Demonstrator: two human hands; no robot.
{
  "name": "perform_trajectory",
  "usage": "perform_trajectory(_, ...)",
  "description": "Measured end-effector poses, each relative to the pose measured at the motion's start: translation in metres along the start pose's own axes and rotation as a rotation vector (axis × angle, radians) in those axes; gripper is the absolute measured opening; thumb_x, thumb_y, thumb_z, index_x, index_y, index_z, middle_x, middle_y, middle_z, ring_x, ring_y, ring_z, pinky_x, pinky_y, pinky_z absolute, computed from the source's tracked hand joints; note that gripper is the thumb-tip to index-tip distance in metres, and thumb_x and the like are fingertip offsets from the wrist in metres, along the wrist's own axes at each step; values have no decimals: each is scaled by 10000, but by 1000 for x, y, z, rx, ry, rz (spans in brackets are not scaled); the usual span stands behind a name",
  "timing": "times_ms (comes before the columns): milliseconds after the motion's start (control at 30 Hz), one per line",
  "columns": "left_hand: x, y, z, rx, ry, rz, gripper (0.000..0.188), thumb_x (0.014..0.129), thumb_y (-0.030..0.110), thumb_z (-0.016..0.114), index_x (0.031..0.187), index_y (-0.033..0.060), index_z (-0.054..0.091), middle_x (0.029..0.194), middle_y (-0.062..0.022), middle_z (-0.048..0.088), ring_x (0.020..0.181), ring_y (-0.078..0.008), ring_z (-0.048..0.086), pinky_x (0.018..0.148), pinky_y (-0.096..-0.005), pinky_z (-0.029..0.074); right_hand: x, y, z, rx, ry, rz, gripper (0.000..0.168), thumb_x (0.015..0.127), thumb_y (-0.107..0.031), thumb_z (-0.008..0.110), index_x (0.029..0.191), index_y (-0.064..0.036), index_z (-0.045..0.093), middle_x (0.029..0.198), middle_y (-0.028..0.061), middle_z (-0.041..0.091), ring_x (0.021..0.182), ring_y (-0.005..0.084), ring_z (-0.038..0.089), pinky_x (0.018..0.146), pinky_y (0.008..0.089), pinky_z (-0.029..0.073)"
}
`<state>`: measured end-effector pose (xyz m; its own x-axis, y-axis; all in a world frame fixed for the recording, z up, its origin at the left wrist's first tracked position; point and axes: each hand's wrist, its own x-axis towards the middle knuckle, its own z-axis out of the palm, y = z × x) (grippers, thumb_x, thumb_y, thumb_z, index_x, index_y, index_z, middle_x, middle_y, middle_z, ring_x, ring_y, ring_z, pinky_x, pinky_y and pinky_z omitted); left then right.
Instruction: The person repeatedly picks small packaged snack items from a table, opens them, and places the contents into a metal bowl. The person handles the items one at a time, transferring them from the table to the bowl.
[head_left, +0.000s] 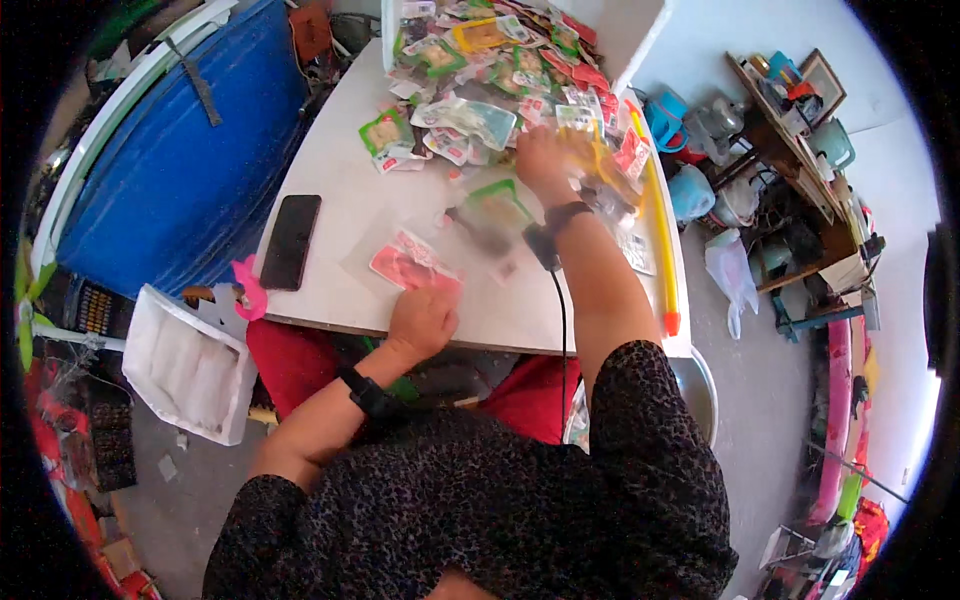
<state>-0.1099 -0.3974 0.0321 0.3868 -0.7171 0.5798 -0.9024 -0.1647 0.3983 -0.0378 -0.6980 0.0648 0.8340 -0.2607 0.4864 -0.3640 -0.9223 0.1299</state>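
Observation:
My left hand (424, 319), its fingers curled, is at the near edge of the white table (337, 247), against the lower end of a red and clear plastic packet (412, 261); whether it grips the packet is unclear. My right hand (544, 161) reaches to the near side of a heap of small packets (517, 75); its fingertips are blurred, and a hold cannot be made out. Blurred packets, one with a green edge (499, 201), lie between my hands. A green-edged packet (386, 133) and a silvery clear pouch (469, 121) lie at the heap's near left.
A black smartphone (291, 241) lies at the table's left, near a pink ring-shaped object (249, 289). A long yellow tube with orange ends (660, 232) runs along the right edge. White foam walls (645, 34) flank the heap. A foam box (191, 367) stands lower left. A black cable hangs from my right wrist.

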Motion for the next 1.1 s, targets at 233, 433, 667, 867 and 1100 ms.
perform_trajectory(233,-6,-7,5,34,75,39,214,636,130,495,835,54,511,647,-89,466,602,-259,460,513,-365,349,12,-8,3,-309,1,-3,218,676,-187,446,807,-96,595,905,104,521,919,273,425,825,494,230)
perform_trajectory(433,-7,-4,4,32,65,21,246,629,129,494,865,62,515,639,-89,466,596,-263,460,510,-370,346,11,-8,-6,-122,96,-84,159,654,-158,453,701,-79,583,804,84,552,857,250,486,765,473,299)
perform_trajectory(667,-7,-4,1,29,-28,-55,232,635,131,504,856,62,516,699,-104,522,635,-286,481,549,-397,354,-25,-32,-74,294,-174,-12,186,726,-180,431,784,-24,514,704,158,540,719,296,534,613,380,424)
perform_trajectory(867,-5,-1,-1,35,-133,-115,172,637,135,493,792,65,516,686,-118,517,638,-309,481,533,-421,348,-81,-14,-112,1124,-22,373,130,741,-137,471,790,-18,486,728,95,517,693,209,531,581,316,457)
perform_trajectory(1100,-12,-6,9,30,-39,-114,175,648,133,486,808,65,510,723,-124,516,668,-315,485,556,-425,360,-149,-14,-135,1456,-97,546,73,741,-41,453,797,-10,488,856,51,485,757,141,501,668,270,444)
